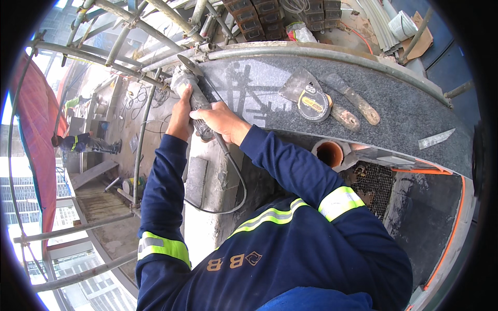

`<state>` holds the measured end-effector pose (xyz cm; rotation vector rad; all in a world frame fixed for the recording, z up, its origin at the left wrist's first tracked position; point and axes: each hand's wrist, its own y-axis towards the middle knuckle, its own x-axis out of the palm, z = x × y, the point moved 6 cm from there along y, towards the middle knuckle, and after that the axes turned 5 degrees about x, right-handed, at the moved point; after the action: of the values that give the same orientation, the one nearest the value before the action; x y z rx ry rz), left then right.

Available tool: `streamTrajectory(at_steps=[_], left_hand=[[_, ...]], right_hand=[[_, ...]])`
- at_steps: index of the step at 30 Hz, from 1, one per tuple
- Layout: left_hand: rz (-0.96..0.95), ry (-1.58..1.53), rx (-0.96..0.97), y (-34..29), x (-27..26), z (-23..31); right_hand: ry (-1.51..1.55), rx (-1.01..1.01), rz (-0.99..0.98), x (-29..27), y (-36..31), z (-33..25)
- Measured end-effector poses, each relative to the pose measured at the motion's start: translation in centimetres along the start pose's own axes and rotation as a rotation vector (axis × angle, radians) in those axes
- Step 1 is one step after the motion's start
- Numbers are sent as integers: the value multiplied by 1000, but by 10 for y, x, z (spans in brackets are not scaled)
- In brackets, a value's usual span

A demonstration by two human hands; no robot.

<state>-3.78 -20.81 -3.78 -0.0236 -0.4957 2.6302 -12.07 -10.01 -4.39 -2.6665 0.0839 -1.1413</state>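
Both hands grip a dusty angle grinder (198, 106) over the left part of a speckled grey stone slab (394, 98). My left hand (180, 118) wraps the grinder's body from the left, near its head. My right hand (222, 122) closes round the rear of the body, thumb across the top. The thin cutting disc (191, 66) stands out at the far end, near the slab's left edge; I cannot tell whether it touches the stone or spins. A black cord (245, 189) loops from the grinder's rear down beside my right forearm.
On the slab lie a tape measure (313, 103), a wide scraper (300, 84), a second worn-handled tool (358, 101) and a pointed offcut (437, 139). An orange pipe (330, 154) opens below the slab's near edge. Scaffold tubes (98, 59) stand left; another person (85, 142) is farther off.
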Motion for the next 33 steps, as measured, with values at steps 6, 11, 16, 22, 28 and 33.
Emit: streamTrajectory(at_steps=[6, 11, 16, 22, 28, 33], left_hand=[[55, 0, 53, -4, 5, 3], [49, -2, 61, -7, 6, 1], [39, -6, 42, -8, 7, 0], [36, 11, 34, 2, -2, -2], [35, 15, 11, 0, 0, -4], [46, -3, 38, -1, 5, -1]], right_hand=[[-11, -13, 19, -1, -2, 0], [-3, -10, 28, -2, -6, 1], [-7, -17, 19, -3, -5, 4], [-17, -17, 29, -5, 5, 6], [-8, -19, 9, -5, 3, 1], [-10, -34, 33, -6, 6, 6]])
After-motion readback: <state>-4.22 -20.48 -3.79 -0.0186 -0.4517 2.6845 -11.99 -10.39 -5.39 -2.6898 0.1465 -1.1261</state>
